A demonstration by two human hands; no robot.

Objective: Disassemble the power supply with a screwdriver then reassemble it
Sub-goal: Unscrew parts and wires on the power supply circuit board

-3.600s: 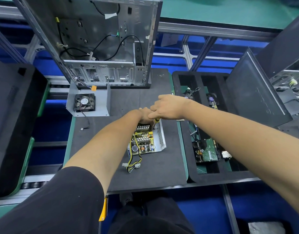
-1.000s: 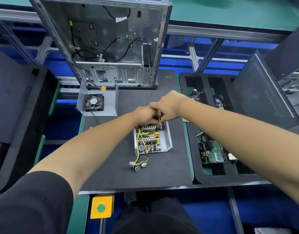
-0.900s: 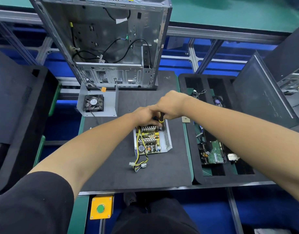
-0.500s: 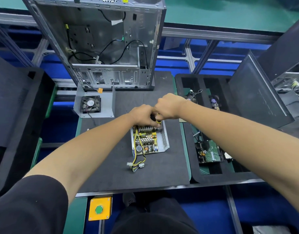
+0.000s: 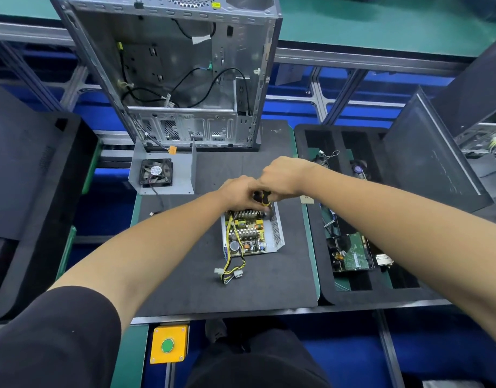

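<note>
Dark foam mat [image 5: 185, 275] carries the power supply [image 5: 251, 233], lid off, long axis running away from me. At its far end my right hand [image 5: 283, 177] grips the screwdriver [image 5: 265, 198], shaft pointing down, while my left hand [image 5: 238, 193], fingers curled, steadies beside it.

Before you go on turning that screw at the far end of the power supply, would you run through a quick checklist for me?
1. Right hand grips the screwdriver: ok.
2. Left hand steadies the far end of the power supply: ok.
3. Tip seated in the screw: cannot tell, hidden by the hands.
4. Supply flat on the black mat: ok.
5. Yellow and black wires away from the tool: ok.
</note>
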